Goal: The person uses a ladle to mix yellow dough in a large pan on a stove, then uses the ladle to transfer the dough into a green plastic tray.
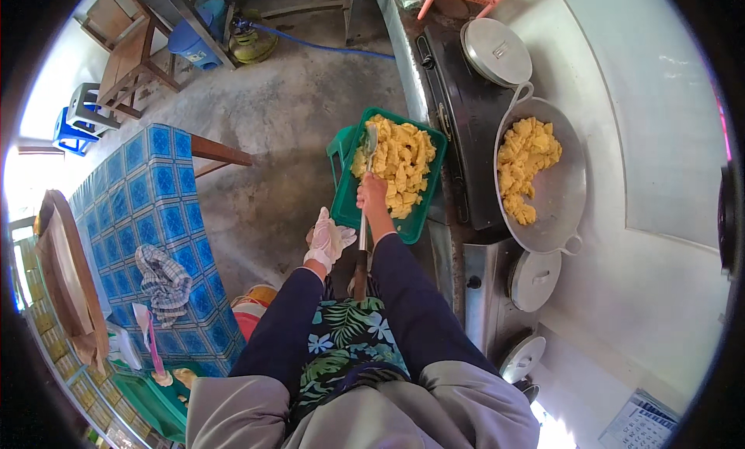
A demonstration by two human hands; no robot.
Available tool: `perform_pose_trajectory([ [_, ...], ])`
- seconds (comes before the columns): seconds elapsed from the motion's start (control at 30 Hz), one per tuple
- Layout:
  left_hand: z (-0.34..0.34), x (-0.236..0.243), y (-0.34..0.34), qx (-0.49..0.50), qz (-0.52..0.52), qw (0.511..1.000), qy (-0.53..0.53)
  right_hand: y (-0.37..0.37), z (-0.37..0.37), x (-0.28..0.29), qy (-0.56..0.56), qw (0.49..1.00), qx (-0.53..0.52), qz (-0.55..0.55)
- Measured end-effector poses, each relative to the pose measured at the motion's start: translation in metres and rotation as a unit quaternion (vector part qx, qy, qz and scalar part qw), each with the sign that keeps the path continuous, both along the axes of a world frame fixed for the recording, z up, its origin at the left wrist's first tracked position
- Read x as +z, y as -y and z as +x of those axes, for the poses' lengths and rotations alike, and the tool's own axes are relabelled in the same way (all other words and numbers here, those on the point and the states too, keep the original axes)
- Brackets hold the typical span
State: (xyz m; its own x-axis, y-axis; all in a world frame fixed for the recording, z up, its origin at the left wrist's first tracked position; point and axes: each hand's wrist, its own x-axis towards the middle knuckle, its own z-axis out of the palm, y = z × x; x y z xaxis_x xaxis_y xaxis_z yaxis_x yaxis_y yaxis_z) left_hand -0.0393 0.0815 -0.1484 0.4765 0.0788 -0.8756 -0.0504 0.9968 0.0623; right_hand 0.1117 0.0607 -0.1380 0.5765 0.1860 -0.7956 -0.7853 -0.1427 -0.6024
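Note:
My bare right hand (pixel 372 194) is closed around the metal shaft of a long-handled spatula (pixel 363 233), whose wooden end points back toward me. The spatula's blade rests at the left side of a heap of yellow, chunky food (pixel 405 158). That heap lies in a green plastic tray (pixel 415 225) in front of me. By the tray's near left corner is my left hand (pixel 330 239), in a white glove, its fingers apart and nothing seen in them; whether it touches the rim I cannot tell.
On the right, a large metal wok (pixel 560 169) holds more yellow food on a black stove (pixel 466 123). Lidded pots (pixel 497 53) stand around it. A table with a blue checked cloth (pixel 151 208) is at left, bearing a crumpled cloth (pixel 163 282). A gas cylinder (pixel 252 44) stands beyond.

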Motion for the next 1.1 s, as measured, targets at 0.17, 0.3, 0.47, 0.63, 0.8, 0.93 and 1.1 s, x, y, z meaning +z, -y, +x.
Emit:
perform_pose_trajectory([
  [0.17,-0.005,0.001,-0.008,-0.025,0.012,1.000,-0.008,0.005,-0.007,0.030,0.217,0.960,0.081,-0.156],
  [0.3,0.002,0.009,-0.010,-0.065,0.007,0.997,0.047,0.021,0.012,0.011,0.134,0.969,0.082,-0.190],
  [0.47,-0.010,-0.010,-0.012,-0.075,0.013,0.996,0.040,0.039,-0.022,0.024,0.152,0.979,0.057,-0.127],
  [0.63,0.007,0.002,-0.013,-0.106,0.014,0.991,0.076,0.054,-0.052,-0.048,0.239,0.960,0.077,-0.120],
  [0.8,-0.005,-0.008,-0.022,-0.090,0.003,0.996,0.011,0.071,-0.071,-0.009,0.290,0.934,0.132,-0.162],
  [0.93,0.005,-0.004,-0.016,-0.111,0.011,0.994,-0.021,0.076,-0.028,-0.001,0.263,0.923,0.128,-0.249],
  [1.1,0.011,0.020,-0.021,-0.128,0.013,0.992,-0.006,0.123,-0.047,-0.038,0.367,0.896,0.113,-0.224],
])
